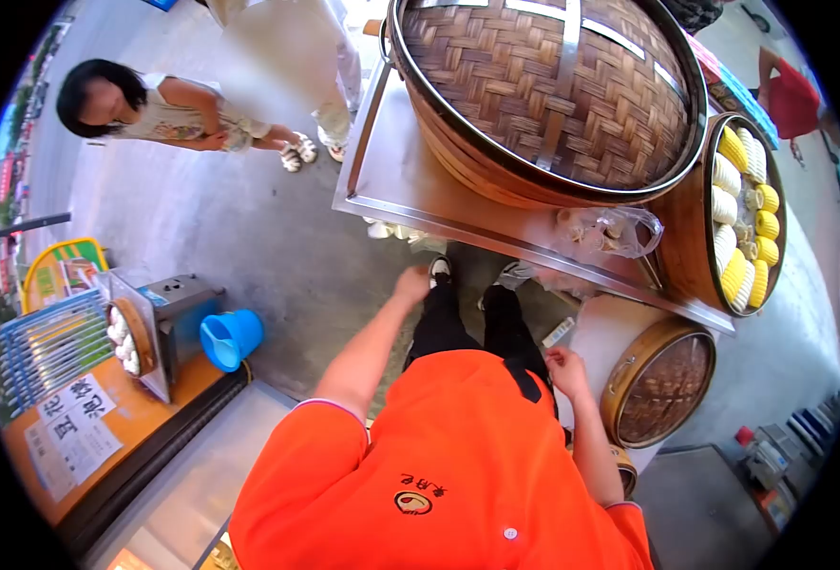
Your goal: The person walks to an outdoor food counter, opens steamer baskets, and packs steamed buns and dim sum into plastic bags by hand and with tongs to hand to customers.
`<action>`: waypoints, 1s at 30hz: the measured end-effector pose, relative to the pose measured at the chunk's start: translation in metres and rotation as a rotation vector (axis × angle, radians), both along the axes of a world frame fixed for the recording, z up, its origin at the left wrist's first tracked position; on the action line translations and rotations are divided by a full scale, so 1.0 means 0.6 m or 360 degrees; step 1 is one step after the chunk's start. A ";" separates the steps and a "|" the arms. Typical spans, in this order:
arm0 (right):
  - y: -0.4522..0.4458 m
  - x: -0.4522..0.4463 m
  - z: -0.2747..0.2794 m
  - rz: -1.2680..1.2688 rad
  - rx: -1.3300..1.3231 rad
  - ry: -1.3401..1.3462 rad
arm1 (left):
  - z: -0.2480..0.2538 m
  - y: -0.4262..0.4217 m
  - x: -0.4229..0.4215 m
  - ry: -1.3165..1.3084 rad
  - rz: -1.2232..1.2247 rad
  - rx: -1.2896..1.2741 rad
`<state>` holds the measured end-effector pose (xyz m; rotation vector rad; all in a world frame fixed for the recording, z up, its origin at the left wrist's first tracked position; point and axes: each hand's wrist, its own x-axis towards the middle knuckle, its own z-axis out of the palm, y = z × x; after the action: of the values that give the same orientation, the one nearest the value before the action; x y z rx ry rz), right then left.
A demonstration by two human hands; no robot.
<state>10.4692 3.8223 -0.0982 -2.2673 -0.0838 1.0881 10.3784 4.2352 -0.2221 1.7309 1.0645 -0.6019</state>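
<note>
My left hand (pixel 412 284) is lowered in front of my body, above the floor, its fingers too foreshortened to read. My right hand (pixel 565 369) hangs by my right hip, fingers curled inward; whatever may be between them is hidden. Just beyond it is a small white printed item (pixel 559 332), and I cannot tell whether they touch. A round bamboo steamer with a dark woven cover (pixel 664 385) stands right of that hand. Ahead, a large bamboo steamer with a woven lid (pixel 534 90) sits on a metal-topped table (pixel 382 176), near a clear plastic bag (pixel 620 233).
At the right, an open steamer holds white and yellow buns (pixel 741 218). A blue bucket (pixel 232 339) and an orange counter (pixel 106 418) with more white buns are on the left. Two people (pixel 187 109) stand beyond the table; another person in red (pixel 793 100) is far right.
</note>
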 end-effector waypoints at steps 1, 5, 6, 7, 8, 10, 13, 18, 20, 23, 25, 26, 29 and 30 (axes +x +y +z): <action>0.001 -0.012 0.014 -0.0020 -0.0030 -0.0006 | -0.046 0.020 -0.015 0.0116 -0.0321 0.0403; 0.010 -0.048 0.042 -0.0137 -0.0186 0.0210 | -0.236 0.076 -0.069 0.0043 -0.0026 0.0299; 0.001 -0.064 0.030 -0.0108 -0.0145 0.0129 | -0.287 0.090 -0.081 -0.0221 0.0165 0.0125; 0.000 -0.073 0.024 -0.0111 -0.0152 0.0124 | -0.308 0.114 -0.083 -0.0225 0.0164 0.0117; -0.001 -0.083 0.021 -0.0135 -0.0175 0.0163 | -0.325 0.136 -0.084 -0.0168 0.0309 0.0047; -0.001 -0.096 0.017 -0.0108 -0.0227 0.0188 | -0.353 0.173 -0.089 -0.0045 0.0610 -0.0093; 0.005 -0.101 0.003 -0.0104 -0.0246 0.0238 | -0.378 0.218 -0.056 0.0083 0.0966 -0.0257; 0.033 -0.100 0.006 -0.0171 -0.0278 0.0234 | -0.295 0.229 0.015 -0.1079 0.2284 -0.0925; 0.037 -0.100 0.009 -0.0127 -0.0243 0.0164 | -0.287 0.228 0.026 -0.1214 0.2305 -0.1119; 0.041 -0.104 0.007 -0.0165 -0.0193 0.0181 | -0.286 0.227 0.031 -0.1294 0.2322 -0.1339; 0.043 -0.101 0.013 -0.0114 -0.0233 0.0190 | -0.294 0.225 0.016 -0.1244 0.2326 -0.1371; 0.048 -0.097 0.015 -0.0085 -0.0270 0.0189 | -0.297 0.224 0.011 -0.1217 0.2294 -0.1273; 0.043 -0.090 0.021 0.0049 -0.0292 0.0082 | -0.398 0.247 -0.050 -0.1303 0.2032 -0.1849; 0.042 -0.084 0.024 0.0071 -0.0332 0.0089 | -0.373 0.242 -0.043 -0.1240 0.2030 -0.1692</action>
<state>10.4187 3.8476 -0.0837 -2.4269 0.0026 1.2329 10.3524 4.3806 -0.4458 0.1026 0.7852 0.3262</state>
